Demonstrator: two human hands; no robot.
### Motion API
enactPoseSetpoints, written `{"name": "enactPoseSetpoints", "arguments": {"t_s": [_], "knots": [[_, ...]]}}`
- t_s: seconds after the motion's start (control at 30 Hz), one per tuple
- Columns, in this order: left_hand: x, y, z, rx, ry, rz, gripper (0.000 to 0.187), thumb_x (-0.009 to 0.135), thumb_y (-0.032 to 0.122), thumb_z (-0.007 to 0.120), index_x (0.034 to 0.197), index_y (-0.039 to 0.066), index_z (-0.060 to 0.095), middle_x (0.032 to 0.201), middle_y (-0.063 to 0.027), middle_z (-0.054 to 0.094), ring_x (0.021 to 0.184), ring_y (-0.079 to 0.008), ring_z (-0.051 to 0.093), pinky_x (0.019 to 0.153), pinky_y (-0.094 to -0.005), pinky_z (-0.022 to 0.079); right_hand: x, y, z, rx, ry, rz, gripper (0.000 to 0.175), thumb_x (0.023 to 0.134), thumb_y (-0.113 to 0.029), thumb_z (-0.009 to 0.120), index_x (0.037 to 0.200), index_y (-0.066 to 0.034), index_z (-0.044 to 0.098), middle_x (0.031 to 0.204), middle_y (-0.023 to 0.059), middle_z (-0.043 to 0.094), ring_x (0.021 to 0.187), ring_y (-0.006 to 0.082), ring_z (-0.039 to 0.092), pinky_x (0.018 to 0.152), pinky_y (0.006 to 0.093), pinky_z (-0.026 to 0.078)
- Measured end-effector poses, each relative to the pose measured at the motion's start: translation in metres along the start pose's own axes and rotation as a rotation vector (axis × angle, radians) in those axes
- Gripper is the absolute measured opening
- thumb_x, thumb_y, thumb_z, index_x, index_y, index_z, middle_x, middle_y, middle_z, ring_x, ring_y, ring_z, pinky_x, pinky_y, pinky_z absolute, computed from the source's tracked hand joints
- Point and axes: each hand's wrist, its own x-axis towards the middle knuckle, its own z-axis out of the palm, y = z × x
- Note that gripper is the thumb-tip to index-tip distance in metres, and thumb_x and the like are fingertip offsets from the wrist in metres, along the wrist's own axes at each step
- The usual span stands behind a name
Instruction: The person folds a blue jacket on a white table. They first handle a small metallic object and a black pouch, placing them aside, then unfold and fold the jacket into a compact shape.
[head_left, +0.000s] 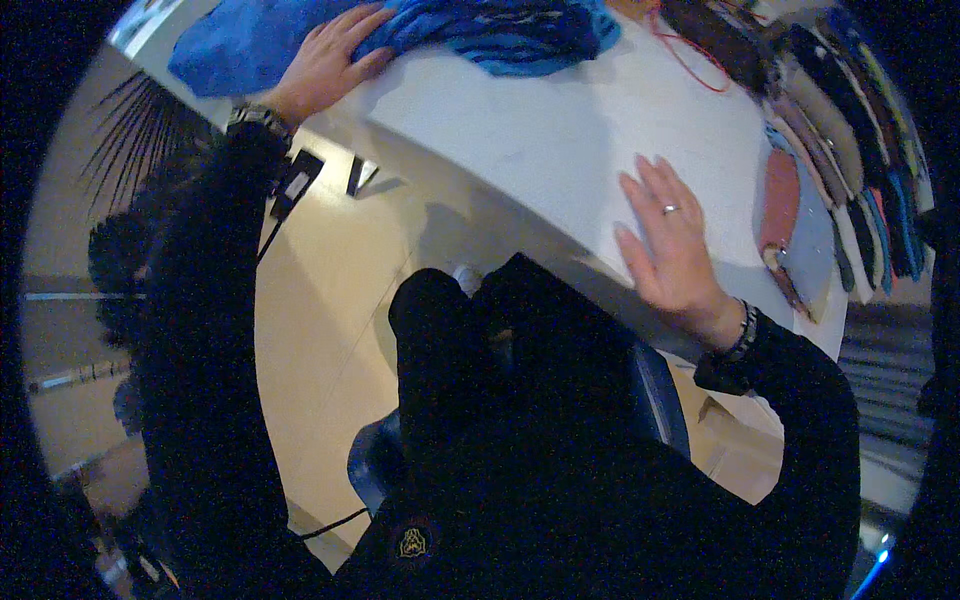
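A crumpled blue cloth (247, 49) lies along the far edge of a white table (510, 135). My left hand (330, 64), with a metal band at the wrist, rests at the cloth's near edge, fingers apart and holding nothing. Over the white tabletop at the right is my right hand (667, 236), palm down with fingers spread and a ring on one finger. Nothing is in its grasp. A thin red cord (694, 60) curves on the table beyond it. To its right lie a reddish piece of fabric (780, 195) and a grey-blue one (814, 247).
Folded fabrics (825, 135) in several colours are packed along the table's right side. Below the table, a black device with a cable (298, 180) is near the left sleeve. A spiky-leaved plant (142, 127) stands at the left. Parts of a dark blue seat (375, 461) flank my legs.
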Motion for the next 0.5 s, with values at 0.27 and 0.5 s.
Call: {"name": "enactPoseSetpoints", "arguments": {"t_s": [0.27, 0.5], "knots": [[0.009, 0.004, 0.002, -0.042, -0.011, -0.045, 0.06, 0.093, 0.029, 0.06, 0.148, 0.013, 0.044, 0.152, -0.0159, 0.043, 0.141, -0.0326, 0.039, 0.115, -0.0459, 0.028, 0.004, 0.026, 0.013, 0.011, 0.038, 0.018, 0.06, 0.091, -0.031, 0.06, 0.142, -0.0028, 0.045, 0.152, 0.0249, 0.035, 0.142, 0.0459, 0.028, 0.114, 0.0602, 0.022], [0.01, -0.002, -0.001, -0.022, -0.116, -0.151, 0.064, 0.093, 0.026, 0.057, 0.152, 0.012, 0.038, 0.155, -0.0173, 0.037, 0.144, -0.0343, 0.033, 0.117, -0.046, 0.023, 0.009, 0.027, 0.013, 0.175, 0.054, 0.066, 0.062, 0.088, -0.035, 0.064, 0.137, -0.0001, 0.051, 0.151, 0.0266, 0.036, 0.142, 0.0483, 0.027, 0.114, 0.0613, 0.022]]}}
